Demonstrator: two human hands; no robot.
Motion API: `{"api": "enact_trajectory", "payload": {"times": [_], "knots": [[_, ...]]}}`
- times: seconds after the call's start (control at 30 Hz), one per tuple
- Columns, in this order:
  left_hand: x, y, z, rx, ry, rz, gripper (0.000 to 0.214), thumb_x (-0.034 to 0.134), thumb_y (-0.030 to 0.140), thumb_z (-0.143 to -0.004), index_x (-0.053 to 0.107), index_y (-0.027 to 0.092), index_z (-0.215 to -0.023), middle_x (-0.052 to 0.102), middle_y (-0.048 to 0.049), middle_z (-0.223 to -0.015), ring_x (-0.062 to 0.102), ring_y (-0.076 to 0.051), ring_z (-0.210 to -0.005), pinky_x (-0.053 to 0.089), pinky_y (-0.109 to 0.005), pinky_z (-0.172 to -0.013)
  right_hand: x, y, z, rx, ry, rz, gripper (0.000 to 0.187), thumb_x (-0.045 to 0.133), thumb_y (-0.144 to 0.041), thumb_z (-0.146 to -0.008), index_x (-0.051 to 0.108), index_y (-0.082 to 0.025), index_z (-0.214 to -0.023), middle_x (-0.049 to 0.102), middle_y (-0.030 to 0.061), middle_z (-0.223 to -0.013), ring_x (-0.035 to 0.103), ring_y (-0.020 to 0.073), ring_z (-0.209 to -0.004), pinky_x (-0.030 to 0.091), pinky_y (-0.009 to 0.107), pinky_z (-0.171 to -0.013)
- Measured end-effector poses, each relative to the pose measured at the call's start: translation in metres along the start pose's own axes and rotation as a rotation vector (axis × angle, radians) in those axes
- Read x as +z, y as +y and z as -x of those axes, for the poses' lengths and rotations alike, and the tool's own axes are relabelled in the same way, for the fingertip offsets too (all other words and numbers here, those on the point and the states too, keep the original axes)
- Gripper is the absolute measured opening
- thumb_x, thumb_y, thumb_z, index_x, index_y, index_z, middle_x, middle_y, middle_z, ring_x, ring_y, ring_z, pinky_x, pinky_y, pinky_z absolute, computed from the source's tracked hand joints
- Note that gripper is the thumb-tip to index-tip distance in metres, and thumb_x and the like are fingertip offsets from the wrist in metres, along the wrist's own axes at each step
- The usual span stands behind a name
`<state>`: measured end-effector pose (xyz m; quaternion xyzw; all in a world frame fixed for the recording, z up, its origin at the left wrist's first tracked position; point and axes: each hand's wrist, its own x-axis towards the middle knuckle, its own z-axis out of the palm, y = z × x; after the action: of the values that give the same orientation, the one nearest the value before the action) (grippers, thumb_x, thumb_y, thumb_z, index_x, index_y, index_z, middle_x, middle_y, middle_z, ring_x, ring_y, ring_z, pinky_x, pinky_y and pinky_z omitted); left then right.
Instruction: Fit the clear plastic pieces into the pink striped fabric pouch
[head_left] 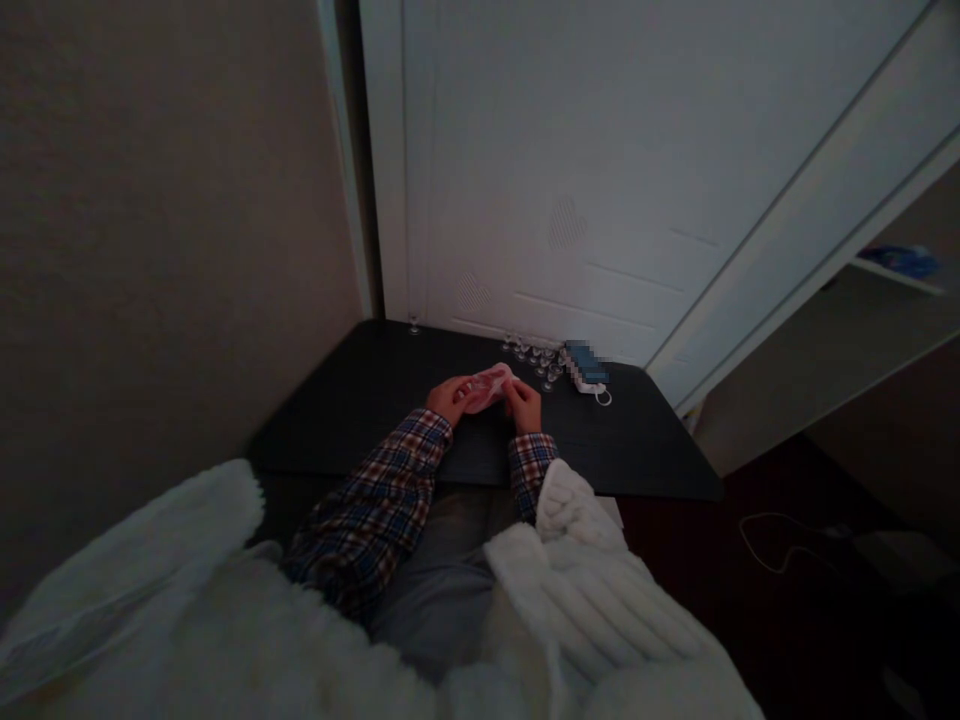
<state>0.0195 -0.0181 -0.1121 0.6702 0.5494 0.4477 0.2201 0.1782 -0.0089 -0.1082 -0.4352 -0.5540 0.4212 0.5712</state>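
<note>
Left hand (pixel 450 398) and right hand (pixel 523 404): fingers pinched on soft pink item (pixel 489 384), not yet set down; clear pieces (pixel 535 356) loose at its two o'clock.

The person's left hand (pixel 448 401) and right hand (pixel 523 407) hold a soft pink piece (pixel 487 387) between them over a black surface (pixel 337 400). Beyond the right hand, small clear pieces (pixel 535 357) cluster beside a pixelated blue object (pixel 586 364); one single clear piece (pixel 414 326) sits apart, near a white panel (pixel 480 200).
</note>
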Motion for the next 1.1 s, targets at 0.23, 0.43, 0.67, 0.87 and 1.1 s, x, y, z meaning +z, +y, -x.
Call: {"api": "enact_trajectory", "payload": {"times": [0.23, 0.43, 0.67, 0.87, 1.1], "knots": [[-0.0037, 0.0025, -0.0007, -0.073, -0.013, -0.046, 0.04, 0.047, 0.049, -0.077, 0.069, 0.016, -0.084, 0.064, -0.0026, -0.062, 0.058, -0.015, -0.061, 0.043, -0.021, -0.055, 0.0001, -0.0033, 0.0011, 0.021, -0.035, -0.023, 0.038, 0.055, -0.052, -0.068, 0.059, -0.015, -0.067, 0.037, -0.0082, -0.037, 0.032, 0.0053, -0.034, 0.025, 0.02, -0.036], [-0.0053, 0.0034, -0.0004, -0.086, -0.009, -0.05, 0.04, 0.046, 0.049, -0.077, 0.069, 0.016, -0.081, 0.062, -0.0022, -0.057, 0.056, -0.014, -0.055, 0.041, -0.022, -0.051, 0.0008, -0.0046, 0.0014, 0.026, -0.061, -0.026, 0.038, 0.055, -0.051, -0.068, 0.062, -0.014, -0.072, 0.036, -0.0083, -0.036, 0.03, 0.0052, -0.033, 0.024, 0.02, -0.036], [-0.0014, 0.0016, 0.0006, -0.027, 0.018, -0.018, 0.039, 0.056, 0.042, -0.072, 0.06, 0.017, -0.101, 0.062, -0.004, -0.084, 0.055, -0.011, -0.061, 0.045, -0.021, -0.055, 0.0002, -0.0044, 0.0009, 0.04, -0.068, 0.004, 0.04, 0.055, -0.052, -0.068, 0.063, -0.014, -0.075, 0.037, -0.0084, -0.035, 0.032, 0.0052, -0.033, 0.024, 0.019, -0.036], [-0.0036, 0.006, 0.0039, 0.015, 0.001, -0.003, 0.046, 0.057, 0.04, -0.071, 0.05, 0.02, -0.112, 0.057, 0.0005, -0.077, 0.049, -0.007, -0.051, 0.041, -0.018, -0.049, -0.0001, -0.0016, 0.0002, 0.027, -0.046, 0.026, 0.04, 0.055, -0.052, -0.068, 0.063, -0.014, -0.075, 0.038, -0.0083, -0.037, 0.033, 0.0048, -0.034, 0.024, 0.019, -0.036], [-0.0058, 0.0081, 0.0045, 0.021, -0.019, -0.014, 0.04, 0.054, 0.039, -0.073, 0.054, 0.021, -0.11, 0.057, -0.0002, -0.078, 0.05, -0.008, -0.053, 0.041, -0.018, -0.05, -0.0004, -0.0023, 0.0002, 0.023, -0.043, 0.038, 0.039, 0.055, -0.052, -0.068, 0.063, -0.014, -0.072, 0.037, -0.0083, -0.036, 0.032, 0.0051, -0.034, 0.025, 0.019, -0.036]]}}
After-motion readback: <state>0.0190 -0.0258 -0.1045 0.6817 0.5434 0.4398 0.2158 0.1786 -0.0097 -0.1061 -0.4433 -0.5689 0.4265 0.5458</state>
